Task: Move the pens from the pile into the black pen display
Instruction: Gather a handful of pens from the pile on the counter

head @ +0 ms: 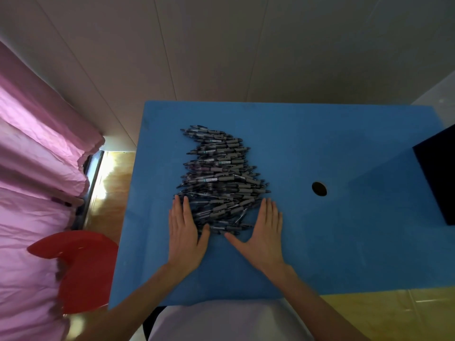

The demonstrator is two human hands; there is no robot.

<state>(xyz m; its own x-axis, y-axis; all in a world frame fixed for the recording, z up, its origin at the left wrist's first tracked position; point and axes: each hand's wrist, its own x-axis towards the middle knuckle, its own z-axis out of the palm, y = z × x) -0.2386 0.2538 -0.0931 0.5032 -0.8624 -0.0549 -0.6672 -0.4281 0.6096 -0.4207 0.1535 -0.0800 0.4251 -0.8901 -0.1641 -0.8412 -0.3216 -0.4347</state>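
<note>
You are looking at a dim, soft picture with muted colour. The strongest light comes from low on the left, where a bright glare burns out on the floor (109,178) beside the pink curtain (37,156). The blue table (307,143) is evenly lit, darker toward its right side. Your wide lens bends straight lines near the edges, so the wall panels fan outward. The pile of pens (219,178) reads slightly smeared, and the forearms and the red stool (81,267) blur toward the bottom.
</note>
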